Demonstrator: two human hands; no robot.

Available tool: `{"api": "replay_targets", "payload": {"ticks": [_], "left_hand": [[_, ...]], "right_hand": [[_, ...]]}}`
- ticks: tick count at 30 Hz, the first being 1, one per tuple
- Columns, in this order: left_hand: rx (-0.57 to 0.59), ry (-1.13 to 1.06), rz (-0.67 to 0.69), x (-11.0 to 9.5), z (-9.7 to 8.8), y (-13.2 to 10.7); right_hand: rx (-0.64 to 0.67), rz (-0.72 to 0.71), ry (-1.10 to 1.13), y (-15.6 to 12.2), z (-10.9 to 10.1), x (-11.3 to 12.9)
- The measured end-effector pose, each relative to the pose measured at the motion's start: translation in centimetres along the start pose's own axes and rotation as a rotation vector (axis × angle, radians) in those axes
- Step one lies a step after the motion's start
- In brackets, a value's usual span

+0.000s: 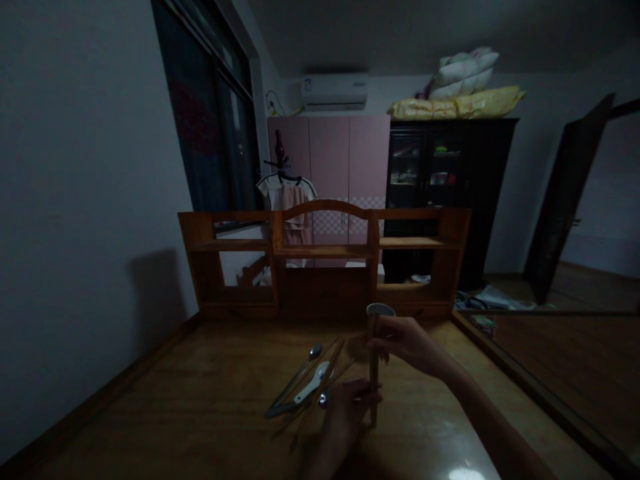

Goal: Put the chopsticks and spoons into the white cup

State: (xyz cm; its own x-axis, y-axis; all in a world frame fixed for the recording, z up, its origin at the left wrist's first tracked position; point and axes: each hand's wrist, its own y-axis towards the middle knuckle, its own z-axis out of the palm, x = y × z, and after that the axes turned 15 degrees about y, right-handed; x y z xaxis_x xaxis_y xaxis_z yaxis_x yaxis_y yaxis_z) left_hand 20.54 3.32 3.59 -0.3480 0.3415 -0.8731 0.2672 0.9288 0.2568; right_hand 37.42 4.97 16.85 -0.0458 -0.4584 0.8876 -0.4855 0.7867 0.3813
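Note:
Upright in front of me stands a pair of wooden chopsticks (373,370). The fingers of my right hand (407,343) pinch them near the top, and my left hand (347,413) closes around them lower down. Just behind my right fingers is a pale cup (381,309), mostly hidden. Left of my hands lies a loose pile with a white soup spoon (314,383), a long metal spoon (315,349) and several more chopsticks (313,410). A second shiny metal piece (323,399) shows beside my left hand, partly covered.
A wooden shelf unit (325,252) rises along the back of the wooden table (215,373). The wall (90,200) borders the table at left, and a raised edge (530,387) runs along its right. Farther off are a pink wardrobe (330,160) and a dark cabinet (493,200).

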Motion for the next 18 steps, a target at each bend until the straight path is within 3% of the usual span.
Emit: {"api": "replay_targets", "payload": {"ticks": [7,18], "left_hand": [[0.05,-0.016,-0.088,1.0,0.1,0.7],[-0.004,0.011,-0.139,1.3,0.5,0.5]], "right_hand": [[0.039,0.025,-0.05,0.1,-0.1,0.8],[0.085,0.042,-0.097,-0.3,0.2,1.2]]}}
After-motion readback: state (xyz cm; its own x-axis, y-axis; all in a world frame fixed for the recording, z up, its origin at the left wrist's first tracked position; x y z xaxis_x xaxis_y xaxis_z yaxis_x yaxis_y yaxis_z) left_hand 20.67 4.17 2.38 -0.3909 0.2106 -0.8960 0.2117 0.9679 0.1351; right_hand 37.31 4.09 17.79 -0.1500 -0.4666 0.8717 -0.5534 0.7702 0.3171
